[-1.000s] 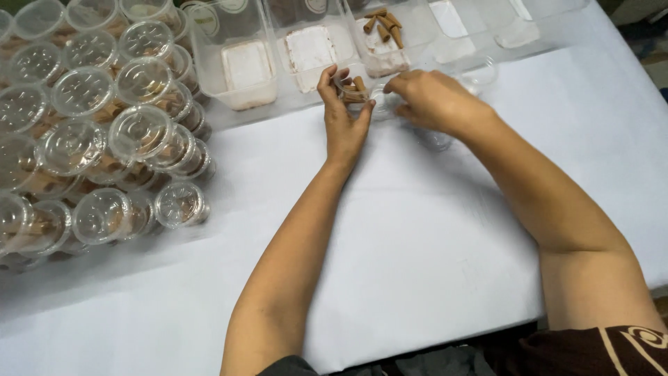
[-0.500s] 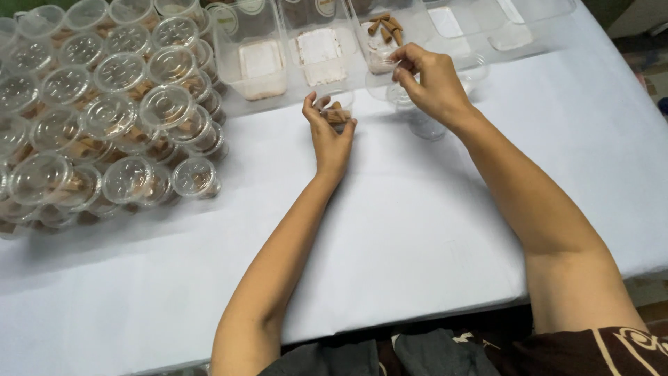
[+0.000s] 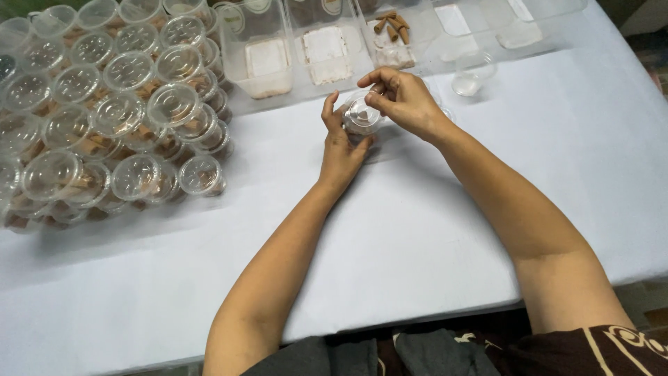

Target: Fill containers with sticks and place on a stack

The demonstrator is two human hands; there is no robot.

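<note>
While my left hand [image 3: 342, 150] cups a small clear plastic cup [image 3: 361, 116] above the white table [image 3: 417, 230], my right hand [image 3: 405, 101] pinches its lid at the rim. Many lidded, filled cups [image 3: 111, 118] are stacked at my left; few brown cones [image 3: 392, 23] remain in the clear tray [image 3: 417, 42], and one empty cup [image 3: 472, 75] waits

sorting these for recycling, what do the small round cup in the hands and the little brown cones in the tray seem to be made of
Small round clear cup, held by the left hand and right hand: probably thin glossy plastic; it is see-through with bright glints. Little brown cones in the clear rectangular tray: matte, dull and opaque, perhaps pressed powder or clay; the material is uncertain.
</note>
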